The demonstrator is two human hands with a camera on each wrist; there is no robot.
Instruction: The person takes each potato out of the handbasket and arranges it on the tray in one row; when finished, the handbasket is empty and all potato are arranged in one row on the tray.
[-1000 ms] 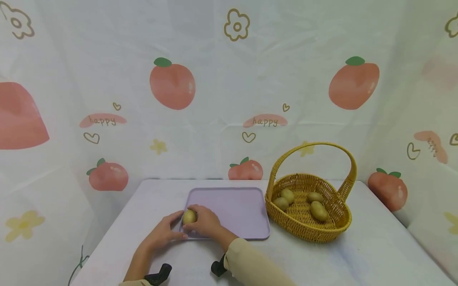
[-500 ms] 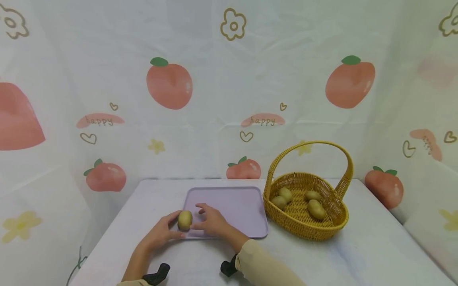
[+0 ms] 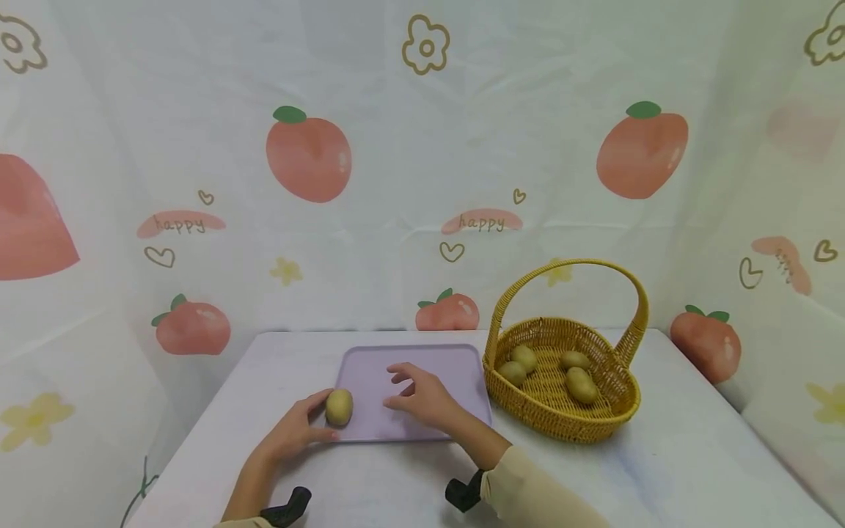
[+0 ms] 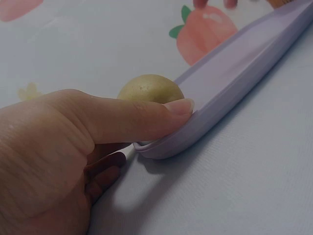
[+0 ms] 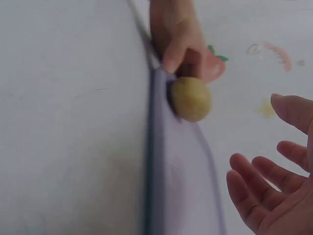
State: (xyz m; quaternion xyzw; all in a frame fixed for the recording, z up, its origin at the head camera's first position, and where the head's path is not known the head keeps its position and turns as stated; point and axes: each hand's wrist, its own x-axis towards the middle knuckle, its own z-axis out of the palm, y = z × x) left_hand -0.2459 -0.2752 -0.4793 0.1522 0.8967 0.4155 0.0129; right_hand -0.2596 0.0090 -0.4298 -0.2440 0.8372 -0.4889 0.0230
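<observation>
Hanging peach-print cloth (image 3: pixel 376 249): rises behind the table, past both sets of fingers, and limits reach on the far side.
White table (image 3: pixel 370 484): under everything; its far edge lies beyond the fingers, and the widest room for moving runs from the tray's near rim back toward the person.
Wicker basket (image 3: pixel 561 425): to the right of the right fingers; its handle arches high, so a hand would probably do best coming in on the near side of that arch.
Lilac tray (image 3: pixel 449 359): below the right fingers, low-rimmed; its right edge comes very close to the basket, touching or not I cannot tell.
Left hand (image 3: pixel 300 425): at the tray's near-left corner, thumb by the near rim, fingers apart from it; whether they touch the potato I cannot tell.
Right hand (image 3: pixel 429 400): above the tray, fingers bent and apart, holding nothing.
Tray potato (image 3: pixel 339 408): just beside the left fingers, left of the right fingers; it looks placed, the one judged done.
Basket potatoes: right of the right fingers, a left pair (image 3: pixel 524 358) and a right pair (image 3: pixel 582 386); four seem left, so the handling looks nearer its start than its end.
</observation>
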